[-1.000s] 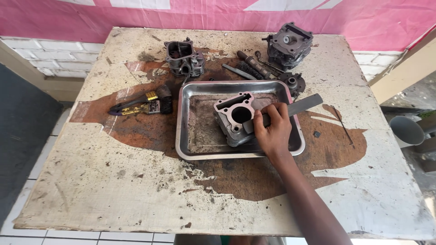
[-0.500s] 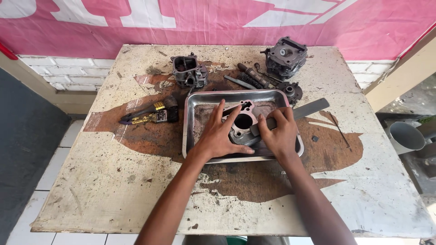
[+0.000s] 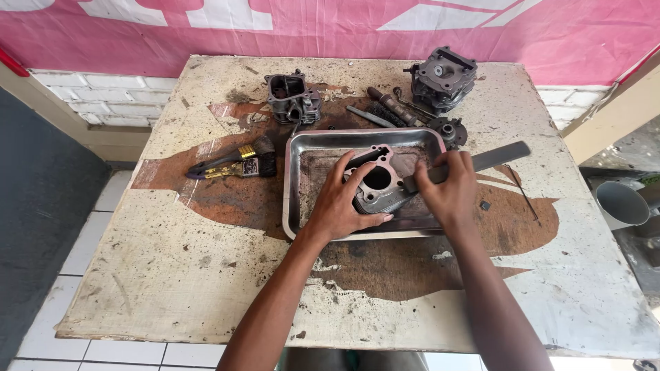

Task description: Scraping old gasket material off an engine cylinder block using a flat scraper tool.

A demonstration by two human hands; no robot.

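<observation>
Since half a second ago the left hand (image 3: 342, 204) has slid in from the tray's middle to clasp the engine cylinder block (image 3: 377, 184) in the metal tray (image 3: 295, 180), fingers spread around its near side, while the right hand (image 3: 450, 192) now pinches the flat metal scraper (image 3: 474, 163) against the block's top face. If the blade skips it could gouge that face or reach the left fingers, and the tray may slide. The worn, oil-stained table (image 3: 172, 261) carries a paintbrush (image 3: 237, 163) and engine parts (image 3: 294, 97), below a pink banner (image 3: 330, 34).
</observation>
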